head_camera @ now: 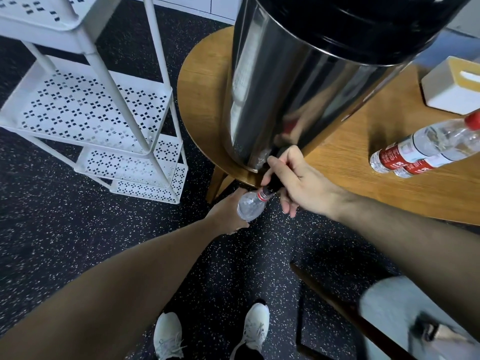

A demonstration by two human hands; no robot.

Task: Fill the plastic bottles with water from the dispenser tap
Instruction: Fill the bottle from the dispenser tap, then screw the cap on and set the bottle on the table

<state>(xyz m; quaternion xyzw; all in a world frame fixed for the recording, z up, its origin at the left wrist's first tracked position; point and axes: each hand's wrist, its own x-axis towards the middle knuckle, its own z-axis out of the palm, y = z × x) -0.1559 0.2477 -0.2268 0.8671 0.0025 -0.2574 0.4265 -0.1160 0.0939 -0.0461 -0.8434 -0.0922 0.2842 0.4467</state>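
Observation:
A tall steel water dispenser (285,81) with a black lid stands on the round wooden table (389,183). Its black tap (274,181) sticks out over the table's edge. My right hand (298,180) grips that tap from above. Below the edge, my left hand (228,211) holds a clear plastic bottle (250,206) upright, its red-ringed open neck right under the spout. Two capped bottles (426,148) with red labels and clear contents lie on their sides on the table to the right.
A white perforated metal shelf rack (98,107) stands on the dark speckled floor to the left of the table. A white and yellow box (457,84) sits at the table's far right. My feet in white shoes (210,331) are below.

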